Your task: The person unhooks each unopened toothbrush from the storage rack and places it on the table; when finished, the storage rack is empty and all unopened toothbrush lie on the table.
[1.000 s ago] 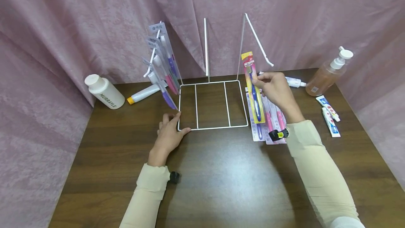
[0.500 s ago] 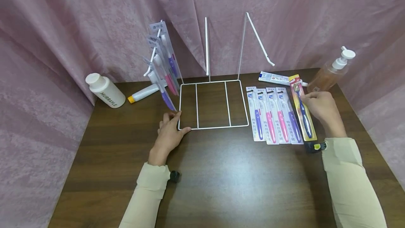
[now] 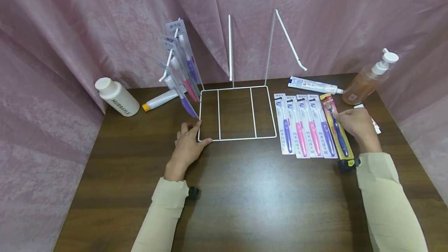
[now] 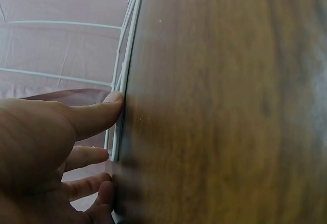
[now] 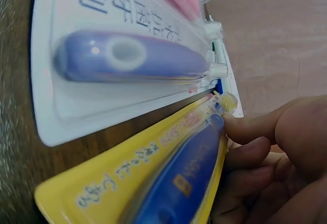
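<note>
In the head view my left hand [image 3: 188, 144] is at the front left corner of a white wire rack [image 3: 241, 139], thumb on the front bar and fingers at the side bar. The left wrist view has the thumb [image 4: 97, 116] pressed against the wire. My right hand [image 3: 357, 124] pinches the right edge of a yellow-carded toothbrush pack [image 3: 336, 130] with a dark blue handle. This pack lies at the right end of a row of clear toothbrush packs [image 3: 301, 127] with purple and pink handles. Several toothbrush packs [image 3: 182, 65] hang on the rack's left hook.
Behind the row lies a toothpaste tube [image 3: 313, 85], beside an amber pump bottle [image 3: 365, 83]. A small tube [image 3: 375, 125] is partly hidden by the right hand. On the left are a white bottle [image 3: 119, 98] and a yellow-capped tube [image 3: 161, 101]. Two bare hooks [image 3: 290, 40] stick forward.
My right hand has carried the yellow toothbrush pack rightward from over the clear packs and lowered it beside their right end. My left hand stays at the rack's corner.
</note>
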`<state>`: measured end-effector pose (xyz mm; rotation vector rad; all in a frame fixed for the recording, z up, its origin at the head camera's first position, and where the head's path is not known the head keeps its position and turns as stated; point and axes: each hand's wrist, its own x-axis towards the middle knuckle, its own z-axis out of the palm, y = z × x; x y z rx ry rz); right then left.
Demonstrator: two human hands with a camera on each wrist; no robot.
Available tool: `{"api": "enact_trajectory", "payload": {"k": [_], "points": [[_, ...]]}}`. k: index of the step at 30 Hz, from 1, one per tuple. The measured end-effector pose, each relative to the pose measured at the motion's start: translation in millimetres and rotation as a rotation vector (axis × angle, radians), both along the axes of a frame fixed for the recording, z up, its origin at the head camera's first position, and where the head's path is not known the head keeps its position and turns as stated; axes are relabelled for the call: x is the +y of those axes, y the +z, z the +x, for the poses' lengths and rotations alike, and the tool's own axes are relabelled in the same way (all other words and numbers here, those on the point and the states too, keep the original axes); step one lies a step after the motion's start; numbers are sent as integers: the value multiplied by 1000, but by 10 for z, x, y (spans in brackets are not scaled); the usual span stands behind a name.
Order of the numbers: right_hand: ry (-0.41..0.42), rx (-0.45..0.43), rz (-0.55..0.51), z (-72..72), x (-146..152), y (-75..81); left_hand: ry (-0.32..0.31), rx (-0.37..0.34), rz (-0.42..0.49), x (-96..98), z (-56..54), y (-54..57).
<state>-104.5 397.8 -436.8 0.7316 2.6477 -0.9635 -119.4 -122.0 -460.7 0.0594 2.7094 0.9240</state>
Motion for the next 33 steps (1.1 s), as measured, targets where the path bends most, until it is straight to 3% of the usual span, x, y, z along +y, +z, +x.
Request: {"api": "enact_trajectory", "payload": {"k": [8, 13, 22, 27, 33], "points": [[-25, 11, 87, -16, -17, 0, 14, 39, 52, -49, -72, -174], [-33, 30, 122, -10, -25, -15, 4, 47, 36, -36, -51, -120], [-75, 57, 97, 24, -103, -51, 11, 25, 31, -19, -35, -84], [-109, 64, 75, 46, -134, -76, 4, -6, 16, 1, -14, -8], [-131, 56, 68, 58, -137, -91, -2, 7, 2, 13, -2, 29]]}}
